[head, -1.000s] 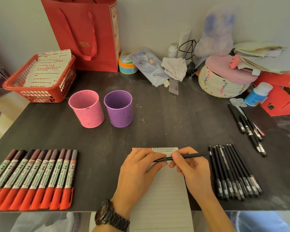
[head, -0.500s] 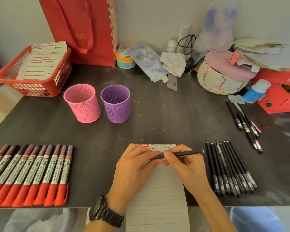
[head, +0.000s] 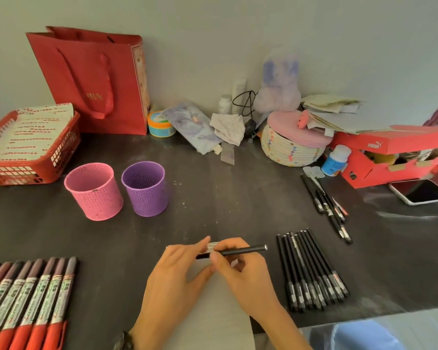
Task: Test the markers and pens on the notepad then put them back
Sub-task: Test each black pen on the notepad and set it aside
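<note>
Head view: left hand (head: 177,281) and right hand (head: 247,281) pinch black pen (head: 240,251); notepad (head: 213,314) beneath.

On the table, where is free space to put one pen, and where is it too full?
The widest bare patch lies between the purple cup and the loose pens, beyond the notepad. A narrower one lies between the marker row and the left hand. The back edge, red bag to shoe box, is crowded.

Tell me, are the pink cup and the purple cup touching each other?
Apart. The head view shows a narrow strip of the dark table between the pink cup and the purple cup, running from their rims down to their bases.
</note>
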`<state>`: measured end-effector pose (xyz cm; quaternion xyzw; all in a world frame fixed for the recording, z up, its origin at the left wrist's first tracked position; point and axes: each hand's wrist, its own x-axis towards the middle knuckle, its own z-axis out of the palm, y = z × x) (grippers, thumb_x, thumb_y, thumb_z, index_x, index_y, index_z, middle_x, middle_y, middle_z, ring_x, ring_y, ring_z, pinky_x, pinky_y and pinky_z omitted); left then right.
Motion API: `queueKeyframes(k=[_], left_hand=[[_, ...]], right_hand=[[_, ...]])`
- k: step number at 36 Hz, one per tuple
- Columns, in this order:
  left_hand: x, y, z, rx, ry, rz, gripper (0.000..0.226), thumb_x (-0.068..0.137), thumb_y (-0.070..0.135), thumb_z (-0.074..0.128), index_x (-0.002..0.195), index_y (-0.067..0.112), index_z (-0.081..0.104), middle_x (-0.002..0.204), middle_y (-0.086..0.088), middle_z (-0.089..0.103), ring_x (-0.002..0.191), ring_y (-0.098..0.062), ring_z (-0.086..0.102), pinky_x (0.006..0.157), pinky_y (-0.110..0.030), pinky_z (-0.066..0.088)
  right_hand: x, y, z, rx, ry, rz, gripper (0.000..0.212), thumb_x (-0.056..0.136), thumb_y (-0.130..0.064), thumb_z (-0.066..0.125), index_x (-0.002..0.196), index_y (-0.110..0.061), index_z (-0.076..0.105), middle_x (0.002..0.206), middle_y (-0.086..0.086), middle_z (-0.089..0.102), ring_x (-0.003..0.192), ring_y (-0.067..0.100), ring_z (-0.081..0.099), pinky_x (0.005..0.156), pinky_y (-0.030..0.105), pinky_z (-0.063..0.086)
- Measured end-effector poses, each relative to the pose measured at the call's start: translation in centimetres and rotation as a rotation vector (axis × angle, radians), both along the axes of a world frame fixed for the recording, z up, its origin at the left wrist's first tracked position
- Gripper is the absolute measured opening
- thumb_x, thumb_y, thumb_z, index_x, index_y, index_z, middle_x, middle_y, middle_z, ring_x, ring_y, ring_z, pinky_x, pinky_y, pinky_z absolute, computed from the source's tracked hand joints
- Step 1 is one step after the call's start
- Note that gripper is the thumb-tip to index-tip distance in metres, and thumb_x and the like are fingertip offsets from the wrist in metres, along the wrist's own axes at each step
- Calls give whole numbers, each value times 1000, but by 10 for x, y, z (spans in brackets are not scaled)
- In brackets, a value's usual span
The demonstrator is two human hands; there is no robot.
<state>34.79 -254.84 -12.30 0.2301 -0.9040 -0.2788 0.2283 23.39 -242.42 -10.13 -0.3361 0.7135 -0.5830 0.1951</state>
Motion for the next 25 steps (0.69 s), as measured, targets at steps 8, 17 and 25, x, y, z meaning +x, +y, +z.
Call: queueKeyframes(k=[8,17,25], left_hand=[[-4,1,-6,-98,-129,20,50,85,56,66,130,36,59,120,26,59,115,-3,52,93,-24,43],[-7,-3,-10,-1,-170,57,66,84,63,60,142,43,36,117,41,40,123,4,43,102,-22,36],[-10,-6,-14,50,-185,100,83,80,70,57,145,54,9,121,42,47,119,4,43,103,-29,41]], right_hand=[[-49,64,41,100,-69,-100,40,85,-71,55,89,-33,66,86,-4,74,78,14,74,72,32,61],[-141,160,66,812,271,-164,38,85,-65,59,90,-28,54,66,-5,71,56,4,64,62,29,49],[-146,169,30,846,265,-197,30,91,-47,67,115,-35,53,85,-12,68,77,5,66,66,21,46]])
